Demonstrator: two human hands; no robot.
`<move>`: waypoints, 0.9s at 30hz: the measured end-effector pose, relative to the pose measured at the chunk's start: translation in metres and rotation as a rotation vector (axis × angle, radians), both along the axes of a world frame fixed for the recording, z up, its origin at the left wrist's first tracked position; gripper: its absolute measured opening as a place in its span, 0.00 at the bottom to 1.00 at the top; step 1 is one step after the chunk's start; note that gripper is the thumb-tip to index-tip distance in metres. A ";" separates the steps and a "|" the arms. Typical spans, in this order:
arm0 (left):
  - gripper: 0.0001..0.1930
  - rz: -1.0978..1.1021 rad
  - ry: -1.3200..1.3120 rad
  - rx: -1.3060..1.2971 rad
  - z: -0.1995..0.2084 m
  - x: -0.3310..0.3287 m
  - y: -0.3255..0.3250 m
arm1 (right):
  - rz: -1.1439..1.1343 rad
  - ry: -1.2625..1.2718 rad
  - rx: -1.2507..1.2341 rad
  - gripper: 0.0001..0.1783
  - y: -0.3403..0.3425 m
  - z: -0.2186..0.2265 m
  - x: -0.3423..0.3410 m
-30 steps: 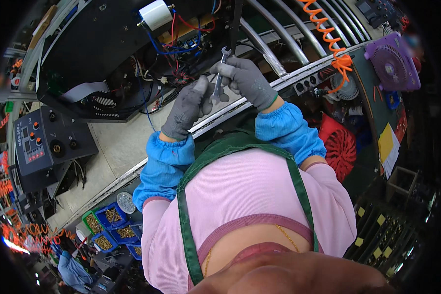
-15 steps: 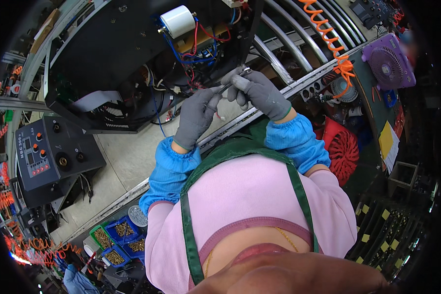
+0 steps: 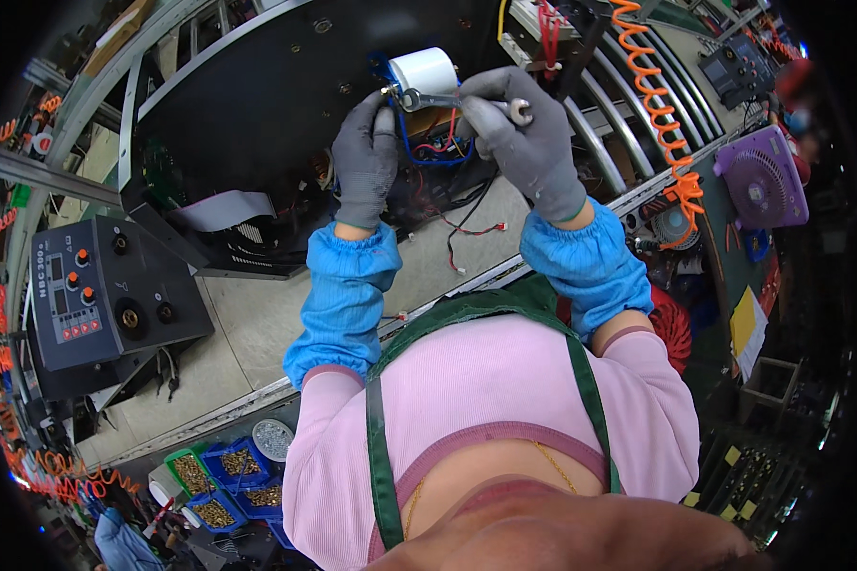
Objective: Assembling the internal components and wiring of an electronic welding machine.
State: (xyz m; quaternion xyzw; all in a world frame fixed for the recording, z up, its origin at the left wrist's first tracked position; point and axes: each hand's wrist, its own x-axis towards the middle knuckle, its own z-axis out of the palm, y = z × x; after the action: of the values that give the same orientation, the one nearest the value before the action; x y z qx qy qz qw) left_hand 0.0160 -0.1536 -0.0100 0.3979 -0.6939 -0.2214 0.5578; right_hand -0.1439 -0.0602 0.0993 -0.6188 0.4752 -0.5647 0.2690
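Note:
A combination wrench (image 3: 436, 99) is gripped in my right hand (image 3: 528, 138), its ring end beside the near-left terminal of a white cylindrical capacitor (image 3: 424, 72). The wrench's open end pokes out past my curled fingers. My left hand (image 3: 366, 162) is raised at the capacitor's left end. Its fingers stretch up toward the terminal bolt (image 3: 388, 90), thumb a little apart. I cannot tell whether the fingertips touch it. Both hands wear grey gloves. Blue and red wires (image 3: 408, 143) run under the capacitor, inside a black metal cabinet (image 3: 276, 105).
Left of the cabinet stands a black control box (image 3: 114, 290) with orange knobs. Blue and green bins (image 3: 190, 473) of brass-coloured fasteners sit at lower left. Loose wires (image 3: 467, 228) hang over the bench front. Metal rollers (image 3: 595, 143), an orange coiled hose (image 3: 652, 90) and a purple fan (image 3: 762, 178) are on the right.
Both hands have moved up from the front of the bench to the capacitor. My right hand has brought the wrench to its terminal. My left hand has come away from my right.

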 end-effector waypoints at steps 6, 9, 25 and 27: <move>0.13 0.057 0.065 0.045 0.008 0.001 0.003 | 0.047 0.083 0.083 0.09 -0.039 0.018 0.007; 0.12 0.096 0.115 0.104 0.004 -0.001 0.006 | 0.033 0.334 0.042 0.13 -0.058 0.022 0.012; 0.10 -0.213 0.360 0.331 0.002 -0.002 -0.001 | -0.050 0.711 -0.617 0.07 -0.026 -0.020 0.032; 0.10 -0.192 0.360 0.305 0.002 -0.007 0.000 | -0.134 0.568 -0.388 0.09 -0.034 0.014 0.027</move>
State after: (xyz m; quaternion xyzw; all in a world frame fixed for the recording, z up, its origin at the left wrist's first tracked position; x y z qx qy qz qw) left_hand 0.0085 -0.1541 -0.0076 0.3638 -0.5767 -0.4426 0.5824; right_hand -0.1169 -0.0938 0.1136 -0.7584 0.4543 -0.4660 -0.0344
